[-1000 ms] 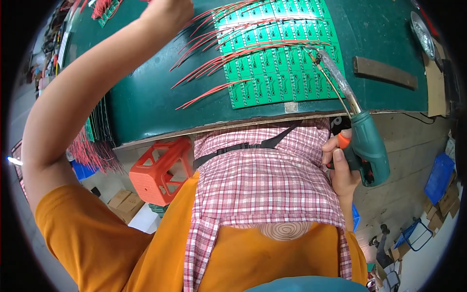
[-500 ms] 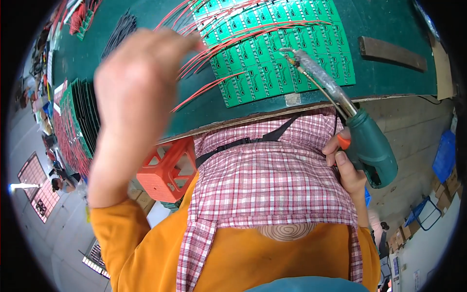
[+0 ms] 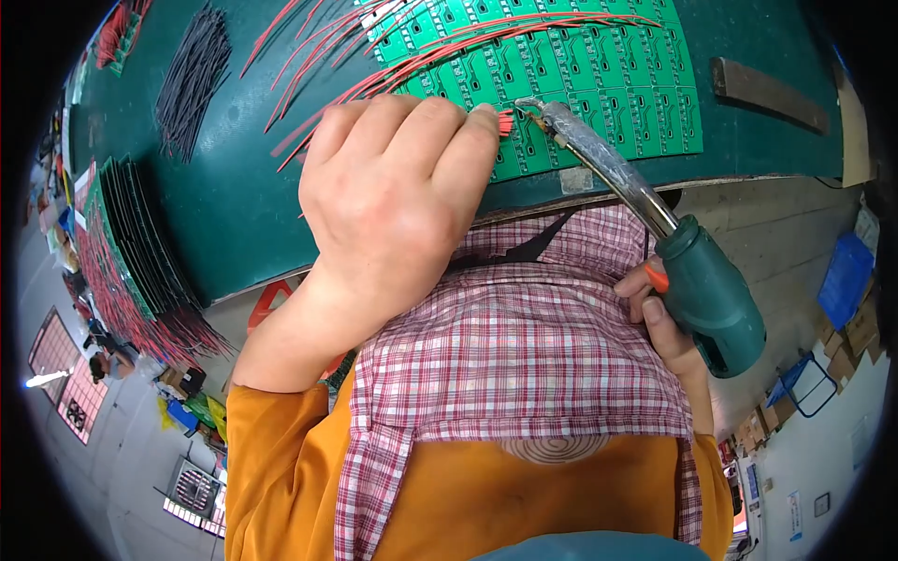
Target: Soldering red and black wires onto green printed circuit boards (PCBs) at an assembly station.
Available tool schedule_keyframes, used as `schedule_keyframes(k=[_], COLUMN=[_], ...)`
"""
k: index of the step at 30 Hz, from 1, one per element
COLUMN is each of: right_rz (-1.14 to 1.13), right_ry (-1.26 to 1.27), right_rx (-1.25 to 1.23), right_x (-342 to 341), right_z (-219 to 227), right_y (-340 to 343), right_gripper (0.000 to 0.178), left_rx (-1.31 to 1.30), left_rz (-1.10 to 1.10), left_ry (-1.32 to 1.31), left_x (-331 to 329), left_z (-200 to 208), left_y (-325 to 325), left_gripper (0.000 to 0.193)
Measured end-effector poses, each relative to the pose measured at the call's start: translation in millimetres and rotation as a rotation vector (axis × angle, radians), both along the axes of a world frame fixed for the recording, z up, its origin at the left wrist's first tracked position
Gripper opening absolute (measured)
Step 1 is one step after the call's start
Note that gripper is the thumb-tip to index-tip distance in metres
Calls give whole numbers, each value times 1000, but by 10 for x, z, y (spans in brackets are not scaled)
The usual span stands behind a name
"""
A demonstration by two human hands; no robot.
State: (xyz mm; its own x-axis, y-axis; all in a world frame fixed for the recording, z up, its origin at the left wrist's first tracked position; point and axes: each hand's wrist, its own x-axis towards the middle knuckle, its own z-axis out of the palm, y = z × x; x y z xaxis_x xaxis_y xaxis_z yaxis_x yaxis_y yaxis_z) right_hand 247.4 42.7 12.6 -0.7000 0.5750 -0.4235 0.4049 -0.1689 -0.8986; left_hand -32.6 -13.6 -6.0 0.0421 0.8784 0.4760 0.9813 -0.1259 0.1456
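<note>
My left hand (image 3: 393,187) is closed over the near left corner of a green circuit board panel (image 3: 617,89). Short ends of red wires (image 3: 506,122) poke out beyond its fingertips; the rest of the grip is hidden under the hand. A green soldering gun (image 3: 713,294) with an orange trigger is gripped in my right hand (image 3: 662,323), below the table edge. Its metal barrel (image 3: 608,164) slants up and left over the panel, and the tip is close to the red wire ends; whether they touch I cannot tell. More red wires (image 3: 449,51) lie loose across the panel.
A bundle of black wires (image 3: 194,84) lies at the left on the green table (image 3: 253,201). Nearby stands a stack of boards (image 3: 150,234) with red wires hanging off. A dark flat bar (image 3: 767,93) lies at the right. Below the table edge is an orange stool (image 3: 267,304), partly hidden.
My left hand has come down and to the right, onto the panel's near corner, with red wire ends at its fingertips. My right hand still holds the soldering gun in nearly the same place.
</note>
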Motion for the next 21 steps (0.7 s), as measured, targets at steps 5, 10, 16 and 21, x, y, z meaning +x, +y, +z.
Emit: schedule_keyframes(k=[5, 10, 16, 21], right_rz=[-140, 66, -347, 148], right_ry=[41, -34, 108, -182], right_rx=[-99, 97, -312, 109], right_x=[18, 74, 24, 65], right_z=[-4, -28, -21, -10], right_y=[-66, -39, -90, 6], right_gripper=[16, 24, 22, 24], left_rx=[7, -36, -21, -25], left_rz=[-2, 27, 30, 36], left_ry=[42, 8, 14, 33], left_x=[16, 33, 44, 50], left_z=[-17, -20, -38, -29], left_y=[-1, -24, -13, -11], left_gripper=[13, 13, 13, 12])
